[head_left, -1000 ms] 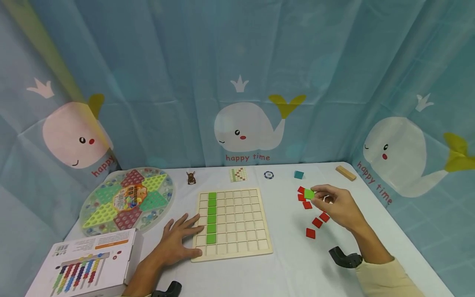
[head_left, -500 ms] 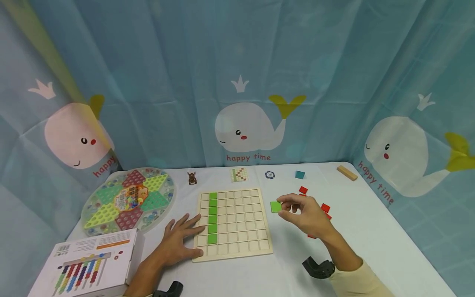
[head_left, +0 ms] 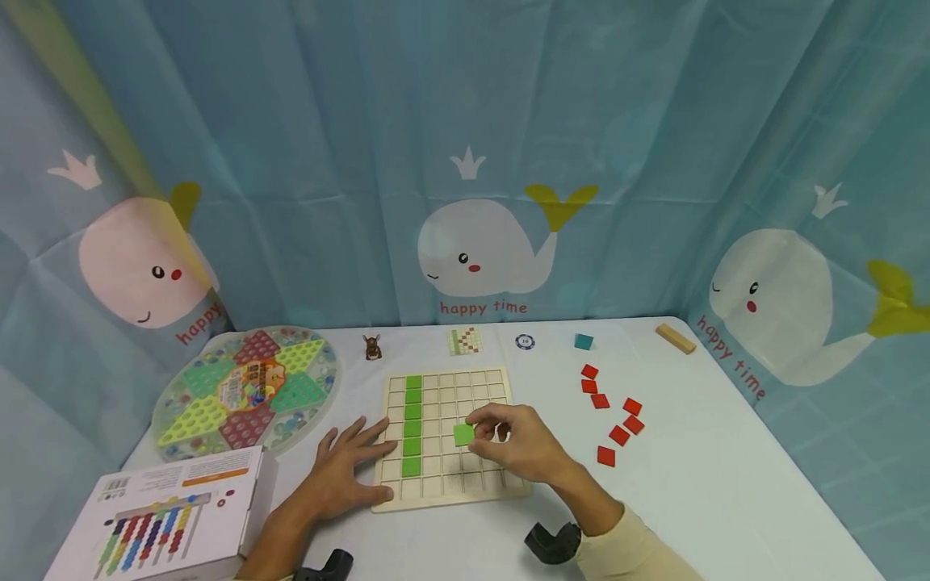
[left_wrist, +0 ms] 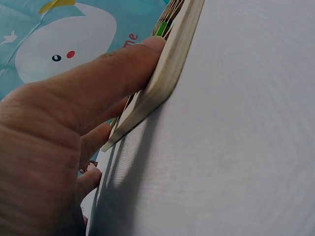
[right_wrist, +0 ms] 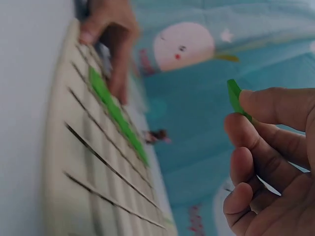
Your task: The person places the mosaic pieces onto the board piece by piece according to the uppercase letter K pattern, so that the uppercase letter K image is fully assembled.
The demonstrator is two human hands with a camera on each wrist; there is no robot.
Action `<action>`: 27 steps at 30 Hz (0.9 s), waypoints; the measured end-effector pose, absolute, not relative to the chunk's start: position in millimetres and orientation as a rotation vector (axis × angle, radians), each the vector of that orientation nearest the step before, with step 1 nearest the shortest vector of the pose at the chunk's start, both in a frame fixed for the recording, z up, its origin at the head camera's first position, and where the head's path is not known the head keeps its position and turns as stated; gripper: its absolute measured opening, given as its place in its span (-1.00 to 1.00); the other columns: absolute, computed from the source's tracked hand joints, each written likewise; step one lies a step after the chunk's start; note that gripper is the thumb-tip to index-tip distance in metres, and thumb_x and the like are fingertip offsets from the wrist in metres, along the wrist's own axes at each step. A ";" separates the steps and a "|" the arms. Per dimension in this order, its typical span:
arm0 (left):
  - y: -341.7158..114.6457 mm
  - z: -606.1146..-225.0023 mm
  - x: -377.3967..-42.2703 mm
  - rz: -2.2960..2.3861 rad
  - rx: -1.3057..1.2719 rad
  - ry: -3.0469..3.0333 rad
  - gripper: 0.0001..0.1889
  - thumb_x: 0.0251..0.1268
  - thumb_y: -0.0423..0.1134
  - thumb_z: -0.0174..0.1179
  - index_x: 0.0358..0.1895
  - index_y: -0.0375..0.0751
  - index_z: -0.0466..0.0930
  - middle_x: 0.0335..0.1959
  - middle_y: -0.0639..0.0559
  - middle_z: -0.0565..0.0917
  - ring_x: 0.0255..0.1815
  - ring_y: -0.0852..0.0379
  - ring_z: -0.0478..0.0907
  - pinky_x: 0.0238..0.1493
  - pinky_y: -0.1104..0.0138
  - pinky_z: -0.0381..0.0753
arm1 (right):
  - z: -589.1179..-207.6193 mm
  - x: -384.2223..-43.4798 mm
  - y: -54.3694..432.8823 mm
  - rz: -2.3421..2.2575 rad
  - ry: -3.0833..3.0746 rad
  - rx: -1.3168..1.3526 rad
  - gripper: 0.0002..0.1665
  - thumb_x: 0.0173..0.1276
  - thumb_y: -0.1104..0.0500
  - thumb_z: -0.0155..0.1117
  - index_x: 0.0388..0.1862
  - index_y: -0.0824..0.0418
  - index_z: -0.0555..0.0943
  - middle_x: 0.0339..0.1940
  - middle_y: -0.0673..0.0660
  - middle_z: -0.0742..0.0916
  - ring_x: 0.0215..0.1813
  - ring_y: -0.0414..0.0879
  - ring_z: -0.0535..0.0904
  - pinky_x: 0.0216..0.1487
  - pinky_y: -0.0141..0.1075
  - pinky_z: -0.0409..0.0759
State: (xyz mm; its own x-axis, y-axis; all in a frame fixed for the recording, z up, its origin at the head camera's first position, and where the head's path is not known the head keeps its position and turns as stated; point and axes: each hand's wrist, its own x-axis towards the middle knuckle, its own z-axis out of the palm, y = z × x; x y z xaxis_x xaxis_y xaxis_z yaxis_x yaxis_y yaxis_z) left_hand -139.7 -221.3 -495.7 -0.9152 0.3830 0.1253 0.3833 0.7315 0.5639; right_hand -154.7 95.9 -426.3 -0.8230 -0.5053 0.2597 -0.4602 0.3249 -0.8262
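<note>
My right hand [head_left: 525, 444] pinches a green square tile [head_left: 463, 435] between thumb and fingertips. In the right wrist view that tile [right_wrist: 234, 96] shows on edge, held above the board. Beneath it lies a wooden grid board [head_left: 450, 504]. Several green tiles [head_left: 412, 446] fill the second column from the left, and its bottom cell is bare. My left hand [head_left: 345, 470] rests with spread fingers on the board's left edge. In the left wrist view the thumb [left_wrist: 123, 66] presses on the board's rim [left_wrist: 170, 69].
Several red tiles [head_left: 605, 457] lie right of the board. Behind are a small pattern card [head_left: 465, 340], a chip [head_left: 525, 342], a teal block [head_left: 584, 342], a wooden bar [head_left: 676, 338] and a brown figurine [head_left: 373, 348]. A round game board [head_left: 250, 387] and a box [head_left: 163, 516] stand left.
My right hand has carried the green tile leftward from beside the red tiles to over the board, uncovering the red tiles. The left hand has stayed in place.
</note>
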 end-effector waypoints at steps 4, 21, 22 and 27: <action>-221.9 -495.1 -139.7 -0.948 -0.644 -2.928 -0.25 -0.12 0.25 0.41 0.19 -0.07 0.61 0.42 -0.02 0.32 0.45 -0.29 0.01 0.26 -0.30 -0.29 | -441.0 -153.7 72.0 -1.537 2.454 -0.932 -0.76 0.17 0.31 0.42 -0.15 0.17 0.69 -0.47 -0.15 0.65 -0.39 -0.23 0.53 -0.38 -0.34 0.48; -221.8 -496.5 -141.0 -0.929 -0.641 -2.945 -0.24 -0.11 0.28 0.40 0.20 -0.04 0.61 0.42 -0.01 0.32 0.46 -0.28 0.01 0.26 -0.30 -0.28 | -472.0 -142.8 27.3 -1.249 2.473 -0.926 -0.76 0.06 0.31 0.47 -0.24 0.26 0.68 -0.58 -0.20 0.58 -0.53 -0.38 0.45 -0.47 -0.50 0.48; -222.1 -496.5 -140.6 -0.933 -0.643 -2.943 -0.24 -0.11 0.27 0.40 0.20 -0.04 0.61 0.42 -0.01 0.32 0.46 -0.28 0.01 0.26 -0.30 -0.28 | -472.0 -142.7 26.0 -1.218 2.491 -0.931 -0.76 0.06 0.30 0.47 -0.24 0.24 0.69 -0.58 -0.20 0.57 -0.53 -0.38 0.44 -0.47 -0.50 0.48; -222.8 -496.1 -140.3 -0.926 -0.648 -2.944 -0.25 -0.11 0.28 0.39 0.20 -0.05 0.61 0.42 -0.02 0.32 0.45 -0.29 0.01 0.26 -0.30 -0.28 | -471.8 -141.4 18.7 -1.052 2.588 -0.958 -0.75 0.06 0.22 0.52 -0.24 0.19 0.71 -0.61 -0.23 0.53 -0.54 -0.38 0.41 -0.49 -0.50 0.43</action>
